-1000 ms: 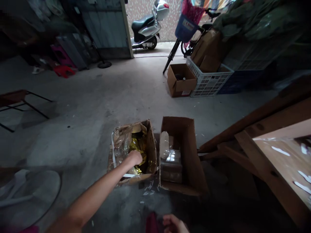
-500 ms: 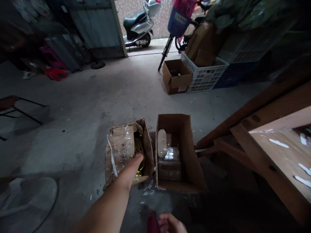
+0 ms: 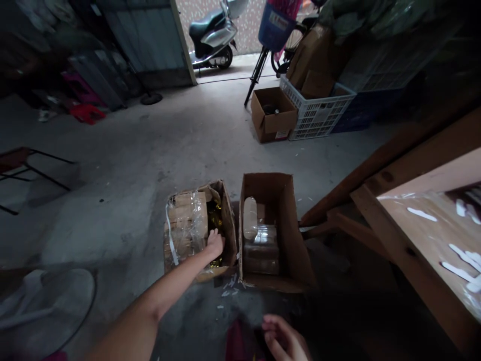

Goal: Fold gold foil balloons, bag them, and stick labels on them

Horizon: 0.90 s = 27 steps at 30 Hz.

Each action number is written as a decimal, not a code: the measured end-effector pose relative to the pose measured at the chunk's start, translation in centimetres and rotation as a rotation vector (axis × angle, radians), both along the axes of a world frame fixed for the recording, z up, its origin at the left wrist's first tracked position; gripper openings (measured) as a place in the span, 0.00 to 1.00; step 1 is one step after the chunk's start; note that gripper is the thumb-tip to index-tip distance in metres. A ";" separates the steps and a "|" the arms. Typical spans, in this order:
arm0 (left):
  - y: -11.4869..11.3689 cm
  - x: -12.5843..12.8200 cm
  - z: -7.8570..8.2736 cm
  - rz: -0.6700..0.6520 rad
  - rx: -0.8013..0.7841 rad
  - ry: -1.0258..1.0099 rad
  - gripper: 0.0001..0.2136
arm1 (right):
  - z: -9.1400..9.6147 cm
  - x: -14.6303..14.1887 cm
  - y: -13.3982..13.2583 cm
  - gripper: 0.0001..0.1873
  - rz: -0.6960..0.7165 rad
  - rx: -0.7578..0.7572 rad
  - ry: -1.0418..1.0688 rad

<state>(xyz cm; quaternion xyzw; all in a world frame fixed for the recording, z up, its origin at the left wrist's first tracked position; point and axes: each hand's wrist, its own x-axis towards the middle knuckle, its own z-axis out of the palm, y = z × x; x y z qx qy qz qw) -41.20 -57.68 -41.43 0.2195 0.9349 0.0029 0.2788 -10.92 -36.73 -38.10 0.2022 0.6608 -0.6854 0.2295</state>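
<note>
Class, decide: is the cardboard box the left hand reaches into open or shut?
Open: the left hand reaches down inside the cardboard box.

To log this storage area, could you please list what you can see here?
Torn carton: 1, brown, on floor
Gold foil: 1 bunch, gold, inside torn carton
Open carton: 1, brown, right of torn carton
Wrapped pack: 1, clear, inside open carton
Small carton: 1, brown, farther floor
Plastic crate: 1, white, beside small carton
Scooter: 1, silver, beyond doorway
Bicycle basket: 1, blue, top of view
Left hand: 1, inside torn carton
Right hand: 1, lower foreground
</note>
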 end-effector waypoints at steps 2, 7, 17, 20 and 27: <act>-0.6 0.1 1.4 0.036 0.020 0.085 0.17 | 0.3 -0.2 -0.5 0.35 0.021 -0.026 0.006; -4.2 1.2 9.3 0.092 0.180 0.370 0.11 | 2.1 -0.5 -1.3 0.33 0.035 -0.085 0.003; -1.9 13.5 27.5 -0.564 0.917 1.103 0.13 | 17.0 -4.1 0.0 0.54 -0.128 -0.250 0.566; 2.8 15.9 29.5 -0.805 1.046 0.936 0.16 | 21.9 -3.7 0.7 0.73 -0.197 -0.241 0.677; 10.9 19.7 29.9 -1.234 1.100 0.670 0.09 | 26.5 3.3 3.6 0.73 -0.469 -0.058 0.777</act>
